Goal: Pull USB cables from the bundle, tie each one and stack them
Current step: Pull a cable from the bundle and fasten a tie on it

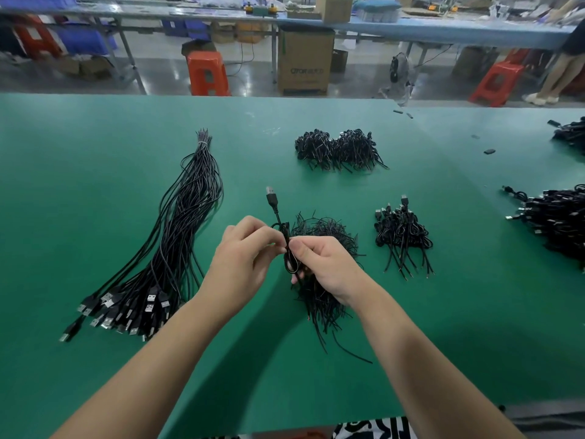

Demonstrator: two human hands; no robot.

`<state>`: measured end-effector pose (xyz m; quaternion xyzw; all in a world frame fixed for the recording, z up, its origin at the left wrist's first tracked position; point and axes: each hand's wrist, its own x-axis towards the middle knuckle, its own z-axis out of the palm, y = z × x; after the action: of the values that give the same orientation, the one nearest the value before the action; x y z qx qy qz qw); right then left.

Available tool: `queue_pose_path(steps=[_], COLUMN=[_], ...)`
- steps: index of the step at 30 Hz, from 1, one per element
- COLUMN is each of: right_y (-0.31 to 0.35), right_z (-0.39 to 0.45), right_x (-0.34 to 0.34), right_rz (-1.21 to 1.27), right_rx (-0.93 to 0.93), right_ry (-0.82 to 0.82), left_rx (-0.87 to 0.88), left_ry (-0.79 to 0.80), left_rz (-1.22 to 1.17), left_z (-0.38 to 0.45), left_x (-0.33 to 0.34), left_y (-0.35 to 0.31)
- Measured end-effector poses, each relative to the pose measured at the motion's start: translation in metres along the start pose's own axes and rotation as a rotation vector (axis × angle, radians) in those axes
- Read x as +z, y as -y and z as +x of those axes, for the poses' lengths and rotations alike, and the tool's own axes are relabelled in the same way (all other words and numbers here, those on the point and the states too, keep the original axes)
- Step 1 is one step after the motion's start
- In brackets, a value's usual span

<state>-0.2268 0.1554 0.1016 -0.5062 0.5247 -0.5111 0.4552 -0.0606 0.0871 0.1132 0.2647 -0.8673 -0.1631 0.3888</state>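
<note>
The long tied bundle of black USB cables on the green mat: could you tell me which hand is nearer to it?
Left. The left hand is just right of the long bundle of black USB cables, pinching the coiled black cable; the right hand grips that coil farther right.

The green worktop point(95, 128) runs the width of the view, and a few small dark bits point(489, 151) lie loose near its far right part. Behind it the grey floor point(253, 77) shines. An orange stool point(207, 72) stands on it, with a brown carton point(305, 60) printed with pale lettering just to its right. A second orange stool point(495, 82) stands further right, near the bare legs point(557, 77) of a person at the frame edge. A long blue bench point(443, 31) crosses the back and carries a small box point(336, 7) and other clutter. Blue bins point(183, 28) sit under it. A third stool point(36, 38) stands far left.
</note>
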Motion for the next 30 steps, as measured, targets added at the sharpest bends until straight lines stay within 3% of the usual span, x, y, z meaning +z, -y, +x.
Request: queue_pose_path(steps=[4,10,12,17,21,25,30], right_y=[0.000,-0.004,-0.003,0.004,0.001,-0.009,-0.028], right_z=[0.000,0.005,0.007,0.023,0.043,0.061,0.072], right_x=[-0.004,-0.020,-0.034,-0.090,-0.147,-0.196,-0.231], right_rz=[0.038,0.017,-0.093,-0.632,-0.800,-0.719,-0.767], right_rx=[0.045,0.186,0.245,0.402,0.556,0.754,0.878], right_ry=[0.027,-0.079,-0.103,-0.204,-0.372,-0.501,-0.544], left_rx=[-0.098,-0.231,-0.341,-0.572,-0.531,-0.507,-0.507], left_ry=[-0.006,0.061,0.119,0.338,0.439,0.387,0.347], left_rz=[-0.070,-0.017,0.064,0.343,0.532,0.589,0.599], left_z=[0.002,-0.001,-0.006,-0.021,-0.037,-0.046,-0.046], left_x=[-0.003,0.017,0.031,0.064,0.091,0.100,0.104], left_y=[0.005,0.032,0.053,0.102,0.109,0.111,0.116])
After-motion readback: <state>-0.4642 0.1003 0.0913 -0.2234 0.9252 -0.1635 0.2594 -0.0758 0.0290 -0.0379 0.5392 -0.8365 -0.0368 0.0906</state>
